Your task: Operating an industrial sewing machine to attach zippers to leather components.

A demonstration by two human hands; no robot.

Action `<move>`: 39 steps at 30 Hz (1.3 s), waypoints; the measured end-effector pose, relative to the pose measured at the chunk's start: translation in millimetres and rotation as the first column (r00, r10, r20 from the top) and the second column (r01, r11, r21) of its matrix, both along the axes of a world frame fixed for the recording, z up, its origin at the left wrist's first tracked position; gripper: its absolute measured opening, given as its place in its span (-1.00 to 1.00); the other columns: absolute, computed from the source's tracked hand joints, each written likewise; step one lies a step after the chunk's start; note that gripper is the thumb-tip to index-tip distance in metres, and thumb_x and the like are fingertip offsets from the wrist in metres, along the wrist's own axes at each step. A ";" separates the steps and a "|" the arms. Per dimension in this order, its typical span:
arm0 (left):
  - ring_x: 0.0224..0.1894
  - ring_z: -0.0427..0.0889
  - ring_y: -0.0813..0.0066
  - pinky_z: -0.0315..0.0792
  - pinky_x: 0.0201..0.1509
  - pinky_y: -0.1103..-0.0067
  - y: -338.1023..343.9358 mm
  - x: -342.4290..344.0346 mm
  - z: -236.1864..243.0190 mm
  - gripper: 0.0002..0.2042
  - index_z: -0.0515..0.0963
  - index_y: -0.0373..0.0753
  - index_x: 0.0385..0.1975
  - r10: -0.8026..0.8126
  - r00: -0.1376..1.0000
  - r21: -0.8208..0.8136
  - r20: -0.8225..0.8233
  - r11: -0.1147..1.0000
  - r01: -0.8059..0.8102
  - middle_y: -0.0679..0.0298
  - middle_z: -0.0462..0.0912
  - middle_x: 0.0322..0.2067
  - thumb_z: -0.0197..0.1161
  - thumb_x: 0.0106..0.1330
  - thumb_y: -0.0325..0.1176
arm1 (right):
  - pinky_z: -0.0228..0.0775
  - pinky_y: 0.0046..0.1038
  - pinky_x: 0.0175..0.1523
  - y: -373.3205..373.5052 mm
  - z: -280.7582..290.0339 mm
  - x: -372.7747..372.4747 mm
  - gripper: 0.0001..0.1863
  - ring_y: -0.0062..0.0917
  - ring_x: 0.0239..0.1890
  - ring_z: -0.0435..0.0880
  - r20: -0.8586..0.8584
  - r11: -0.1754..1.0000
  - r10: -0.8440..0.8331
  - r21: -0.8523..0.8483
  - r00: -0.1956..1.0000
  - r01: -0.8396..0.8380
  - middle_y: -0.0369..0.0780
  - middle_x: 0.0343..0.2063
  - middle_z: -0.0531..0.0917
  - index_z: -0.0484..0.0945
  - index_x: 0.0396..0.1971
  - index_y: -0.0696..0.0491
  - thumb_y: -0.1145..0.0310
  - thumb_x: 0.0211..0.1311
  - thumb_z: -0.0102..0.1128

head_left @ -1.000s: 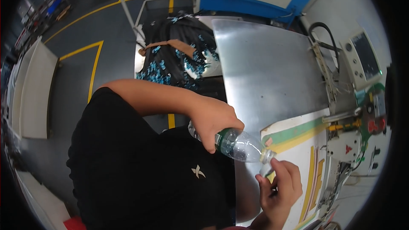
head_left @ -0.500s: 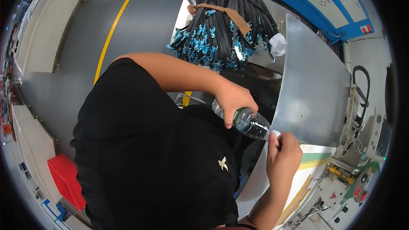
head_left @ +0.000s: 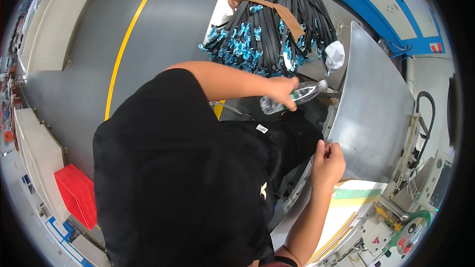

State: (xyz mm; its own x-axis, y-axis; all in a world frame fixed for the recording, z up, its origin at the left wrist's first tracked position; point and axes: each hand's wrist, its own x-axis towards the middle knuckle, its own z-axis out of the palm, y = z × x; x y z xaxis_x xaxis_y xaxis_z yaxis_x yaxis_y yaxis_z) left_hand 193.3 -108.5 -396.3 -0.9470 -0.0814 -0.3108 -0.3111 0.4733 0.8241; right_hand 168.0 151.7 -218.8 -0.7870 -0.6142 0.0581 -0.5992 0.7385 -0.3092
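Note:
My left hand (head_left: pixel 283 92) is closed around a clear plastic bottle (head_left: pixel 308 90), which lies tilted with its neck up to the right. A whitish cap (head_left: pixel 322 84) appears to sit on the neck. The bottle hangs over the dark gap beside the metal table (head_left: pixel 373 113). My right hand (head_left: pixel 328 162) is apart from the bottle, near the table's near edge. Its fingers are curled, thumb against them, and whatever they may hold is hidden.
Black straps with blue clips (head_left: pixel 267 34) lie bundled under a brown band (head_left: pixel 277 10) at the back. A white cloth (head_left: pixel 335 55) hangs beside them. A machine (head_left: pixel 391 232) stands at the lower right, a red bin (head_left: pixel 76 195) at the left.
My left hand has carried the bottle away and up from my right hand, toward the straps. My right hand has let go of the bottle's neck and stays near the table edge.

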 end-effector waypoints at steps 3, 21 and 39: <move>0.12 0.66 -0.10 0.51 0.17 0.21 17.3 -80.7 8.1 -0.06 0.35 -0.35 0.26 -0.012 0.999 -0.016 -0.033 1.000 0.012 -0.14 0.66 0.06 0.61 -0.03 0.12 | 0.40 -0.21 -0.43 9.0 -13.4 6.8 -0.68 -0.21 -0.58 0.56 -0.205 0.999 0.040 0.000 0.978 -0.041 -0.21 -0.55 0.56 0.45 -0.50 0.05 0.25 0.32 0.40; 0.07 0.67 -0.11 0.51 0.17 0.19 106.4 -294.5 -91.6 -0.51 0.61 -0.20 0.10 0.135 0.638 0.132 -0.759 0.990 -0.051 -0.09 0.70 0.00 0.41 0.22 -0.09 | 0.45 -0.32 -0.49 5.7 -9.5 5.6 -0.70 -0.28 -0.59 0.60 -0.193 0.987 0.144 -0.040 0.971 -0.155 -0.22 -0.47 0.59 0.42 -0.51 0.00 0.30 0.19 0.44; 0.06 0.68 -0.09 0.52 0.14 0.20 56.5 -331.8 -124.1 -0.56 0.63 -0.19 0.06 0.357 0.596 0.273 -0.719 0.934 -0.230 -0.07 0.70 0.00 0.37 0.24 -0.12 | 0.35 -0.30 -0.55 4.7 -12.0 5.1 -0.64 -0.26 -0.62 0.54 -0.191 0.987 0.155 -0.019 0.969 -0.162 -0.22 -0.60 0.47 0.39 -0.59 -0.02 0.28 0.19 0.45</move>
State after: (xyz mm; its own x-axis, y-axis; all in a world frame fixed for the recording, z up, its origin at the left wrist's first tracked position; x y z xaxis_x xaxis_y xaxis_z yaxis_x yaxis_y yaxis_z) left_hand -138.5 -51.9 -520.4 -0.7846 -0.4150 0.4606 0.3398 0.3335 0.8794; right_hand 173.1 156.5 -230.8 -0.6527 -0.7253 0.2191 -0.7576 0.6203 -0.2032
